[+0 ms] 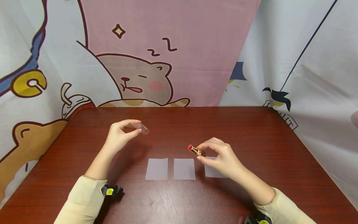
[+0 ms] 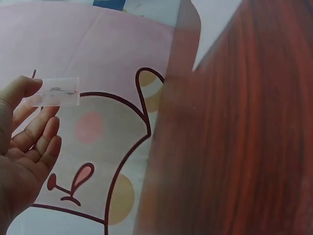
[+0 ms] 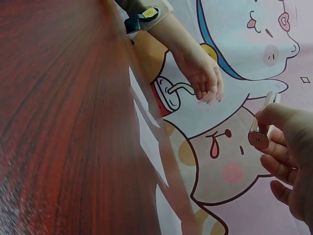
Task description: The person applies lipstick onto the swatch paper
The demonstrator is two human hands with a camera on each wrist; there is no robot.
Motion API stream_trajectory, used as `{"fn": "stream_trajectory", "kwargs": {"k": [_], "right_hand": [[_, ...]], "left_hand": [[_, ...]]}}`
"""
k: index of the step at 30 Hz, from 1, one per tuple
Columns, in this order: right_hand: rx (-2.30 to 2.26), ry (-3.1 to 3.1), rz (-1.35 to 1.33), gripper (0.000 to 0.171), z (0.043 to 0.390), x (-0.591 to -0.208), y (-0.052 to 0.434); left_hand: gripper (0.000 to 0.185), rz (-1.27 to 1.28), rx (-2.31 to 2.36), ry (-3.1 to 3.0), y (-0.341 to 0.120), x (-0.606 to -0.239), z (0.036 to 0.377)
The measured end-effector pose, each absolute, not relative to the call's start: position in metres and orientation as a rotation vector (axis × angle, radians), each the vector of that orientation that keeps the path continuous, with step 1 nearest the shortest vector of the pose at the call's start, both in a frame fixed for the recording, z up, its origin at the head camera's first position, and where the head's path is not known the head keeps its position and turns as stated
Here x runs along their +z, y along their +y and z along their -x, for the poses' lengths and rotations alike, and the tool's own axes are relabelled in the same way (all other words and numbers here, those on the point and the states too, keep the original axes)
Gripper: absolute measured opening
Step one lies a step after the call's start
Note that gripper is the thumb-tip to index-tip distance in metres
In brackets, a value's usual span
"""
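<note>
My left hand [image 1: 120, 137] is raised above the brown table [image 1: 251, 137] and pinches a clear plastic lipstick cap [image 1: 143, 128] between thumb and fingertips; the cap [image 2: 56, 91] shows see-through in the left wrist view. My right hand [image 1: 221, 157] holds a gold lipstick tube [image 1: 195, 151] by its base, with the red tip [image 1: 190, 147] uncovered and pointing left. In the right wrist view the tube [image 3: 261, 122] is seen from its base end, gripped by thumb and fingers.
Three small pale paper squares lie in a row on the table: left [image 1: 157, 169], middle [image 1: 184, 169], and right [image 1: 213, 171], the last partly under my right hand. A cartoon-print cloth [image 1: 156, 56] hangs behind the table.
</note>
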State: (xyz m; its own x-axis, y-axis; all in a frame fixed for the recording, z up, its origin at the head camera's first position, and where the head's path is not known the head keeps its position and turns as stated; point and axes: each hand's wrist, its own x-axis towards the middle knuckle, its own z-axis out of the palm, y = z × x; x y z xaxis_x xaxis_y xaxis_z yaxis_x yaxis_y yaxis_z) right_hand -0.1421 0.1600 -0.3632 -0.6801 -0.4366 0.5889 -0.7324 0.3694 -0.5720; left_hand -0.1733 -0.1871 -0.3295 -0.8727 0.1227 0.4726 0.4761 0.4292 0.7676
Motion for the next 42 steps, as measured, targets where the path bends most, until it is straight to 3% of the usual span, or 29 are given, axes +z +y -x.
{"fn": "stream_trajectory", "kwargs": {"k": [13, 22, 42], "right_hand": [[1.211, -2.294, -1.05, 0.027, 0.142, -0.365, 0.16], [1.198, -2.282, -1.064, 0.027, 0.143, -0.367, 0.16], [1.19, -2.28, -1.084, 0.027, 0.141, -0.365, 0.159]], "left_hand": [[0.026, 0.536, -1.495, -2.468, -0.196, -0.348, 0.185], [0.028, 0.522, -1.522, -2.509, -0.212, -0.383, 0.207], [0.029, 0.519, -1.465, -2.636, -0.217, -0.398, 0.212]]}}
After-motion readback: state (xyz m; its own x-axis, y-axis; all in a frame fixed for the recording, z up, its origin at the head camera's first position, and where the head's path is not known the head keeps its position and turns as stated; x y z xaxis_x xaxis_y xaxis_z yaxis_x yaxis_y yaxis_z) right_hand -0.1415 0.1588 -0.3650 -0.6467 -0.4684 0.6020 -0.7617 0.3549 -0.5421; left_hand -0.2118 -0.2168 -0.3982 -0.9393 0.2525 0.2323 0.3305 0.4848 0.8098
